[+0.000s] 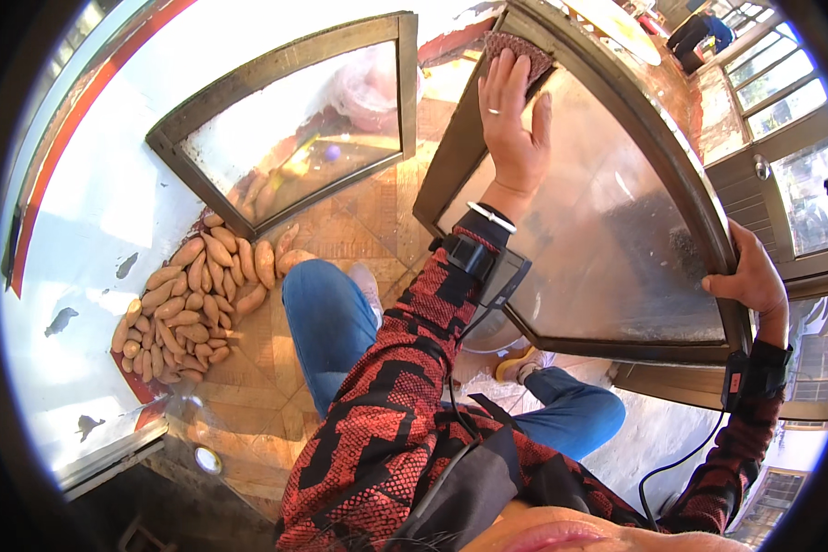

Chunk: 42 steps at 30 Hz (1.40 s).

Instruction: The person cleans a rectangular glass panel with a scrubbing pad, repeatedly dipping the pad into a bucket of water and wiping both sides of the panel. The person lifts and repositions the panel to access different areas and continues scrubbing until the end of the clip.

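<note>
My left hand (516, 134), a ring on one finger, presses a reddish-brown cloth (521, 55) flat against the top corner of a glazed wooden window sash (627, 100). The sash stands tilted in front of me, and its glass pane (593, 228) looks hazy and streaked. On the right, my right hand (755, 276) grips the outer edge of the sash's wooden frame, thumb on the near face and fingers hidden behind. Between my feet, part of a round, pale container (493, 331) shows beside the sash's lower edge.
A second glazed sash (283, 117) stands open at the left; a pinkish bundle (365, 90) shows through its glass. Several sweet potatoes (193, 303) are heaped on the tiled floor (262, 393) against the white wall (89, 276). Far right, a person (703, 38) bends over near a door (786, 207).
</note>
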{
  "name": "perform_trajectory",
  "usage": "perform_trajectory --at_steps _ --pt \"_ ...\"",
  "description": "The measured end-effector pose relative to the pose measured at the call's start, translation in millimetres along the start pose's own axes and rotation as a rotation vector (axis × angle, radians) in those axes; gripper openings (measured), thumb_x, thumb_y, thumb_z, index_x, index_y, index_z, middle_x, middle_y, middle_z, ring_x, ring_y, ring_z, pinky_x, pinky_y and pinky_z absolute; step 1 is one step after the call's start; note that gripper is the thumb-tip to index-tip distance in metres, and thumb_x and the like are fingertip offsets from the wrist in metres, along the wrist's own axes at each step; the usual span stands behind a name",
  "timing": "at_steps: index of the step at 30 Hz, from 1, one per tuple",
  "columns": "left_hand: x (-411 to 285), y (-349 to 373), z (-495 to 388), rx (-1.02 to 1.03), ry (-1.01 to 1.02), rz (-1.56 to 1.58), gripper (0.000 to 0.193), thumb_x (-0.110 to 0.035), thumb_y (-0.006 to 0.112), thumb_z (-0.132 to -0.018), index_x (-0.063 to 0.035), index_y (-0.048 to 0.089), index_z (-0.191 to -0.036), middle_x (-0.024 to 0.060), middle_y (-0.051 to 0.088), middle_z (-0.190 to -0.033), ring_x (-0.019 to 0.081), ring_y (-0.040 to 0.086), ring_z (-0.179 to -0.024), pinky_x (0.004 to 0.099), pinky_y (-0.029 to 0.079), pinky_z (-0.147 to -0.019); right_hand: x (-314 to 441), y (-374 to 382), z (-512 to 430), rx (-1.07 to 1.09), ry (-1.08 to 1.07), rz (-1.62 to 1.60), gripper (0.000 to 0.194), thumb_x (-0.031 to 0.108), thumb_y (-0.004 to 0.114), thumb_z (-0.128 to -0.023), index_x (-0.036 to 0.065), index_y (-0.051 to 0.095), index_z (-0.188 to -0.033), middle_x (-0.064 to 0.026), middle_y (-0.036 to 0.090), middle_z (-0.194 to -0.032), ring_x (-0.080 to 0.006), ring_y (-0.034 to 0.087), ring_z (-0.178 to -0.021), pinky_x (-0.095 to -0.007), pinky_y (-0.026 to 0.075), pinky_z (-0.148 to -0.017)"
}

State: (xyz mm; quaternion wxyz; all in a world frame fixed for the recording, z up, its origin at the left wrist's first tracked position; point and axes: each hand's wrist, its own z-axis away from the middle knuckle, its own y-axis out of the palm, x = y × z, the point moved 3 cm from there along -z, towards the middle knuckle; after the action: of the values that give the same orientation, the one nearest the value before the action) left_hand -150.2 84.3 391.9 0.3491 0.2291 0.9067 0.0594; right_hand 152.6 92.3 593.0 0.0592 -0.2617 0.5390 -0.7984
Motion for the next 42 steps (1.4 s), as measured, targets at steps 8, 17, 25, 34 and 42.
perform_trajectory --at_steps 8,17,25,34,42 --pt "16.1 8.5 -1.1 0.191 0.101 -0.179 0.054 -0.019 0.049 -0.104 0.0001 0.041 -0.154 0.0224 0.037 -0.161 0.0369 0.034 -0.15 0.0484 0.026 -0.121 -1.9 -0.6 -3.1 -0.024 -0.01 -0.002 0.075 0.017 0.08 -0.06 -0.004 0.059 -0.128 -0.0057 0.062 -0.094 -0.0169 0.058 -0.085 -0.0298 0.049 -0.082" --pt "-5.8 14.1 10.4 0.261 0.151 -0.029 0.053 -0.011 0.051 -0.103 -0.0014 0.041 -0.154 0.0225 0.037 -0.16 0.0389 0.035 -0.149 0.0468 0.033 -0.12 -6.6 -1.3 -7.3 -0.032 -0.02 -0.026 0.075 0.019 0.079 -0.06 -0.004 0.059 -0.129 -0.0053 0.061 -0.093 -0.0177 0.056 -0.086 -0.0303 0.047 -0.084" --pt "-9.4 3.0 -43.9 -0.146 0.06 0.264 0.015 0.003 0.07 -0.087 -0.0022 0.074 -0.101 0.0136 0.068 -0.111 0.0357 0.065 -0.1 0.0432 0.053 -0.091 12.5 3.9 -3.9 -0.006 -0.083 -0.019 0.073 0.015 0.077 -0.063 -0.004 0.058 -0.13 -0.0061 0.063 -0.095 -0.0172 0.057 -0.086 -0.03 0.048 -0.084" --pt "72.6 -42.8 16.8 0.028 0.025 -0.089 0.02 -0.002 0.071 -0.089 -0.0032 0.07 -0.108 0.017 0.07 -0.121 0.0361 0.066 -0.111 0.0396 0.053 -0.092 -20.6 3.1 -5.8 -0.02 -0.014 -0.048 0.079 0.008 0.077 -0.066 -0.006 0.051 -0.14 -0.0043 0.062 -0.106 -0.0131 0.057 -0.092 -0.0277 0.048 -0.085" --pt "155.3 -107.8 178.3 0.233 -0.714 -0.272 0.047 0.006 0.044 -0.099 -0.0049 0.049 -0.144 0.02 0.059 -0.141 0.0367 0.055 -0.132 0.0385 0.045 -0.11 -37.2 -3.7 -12.3 -0.021 0.049 -0.027 0.087 0.017 0.078 -0.063 -0.004 0.05 -0.142 -0.0073 0.064 -0.114 -0.0158 0.06 -0.096 -0.0284 0.049 -0.089"
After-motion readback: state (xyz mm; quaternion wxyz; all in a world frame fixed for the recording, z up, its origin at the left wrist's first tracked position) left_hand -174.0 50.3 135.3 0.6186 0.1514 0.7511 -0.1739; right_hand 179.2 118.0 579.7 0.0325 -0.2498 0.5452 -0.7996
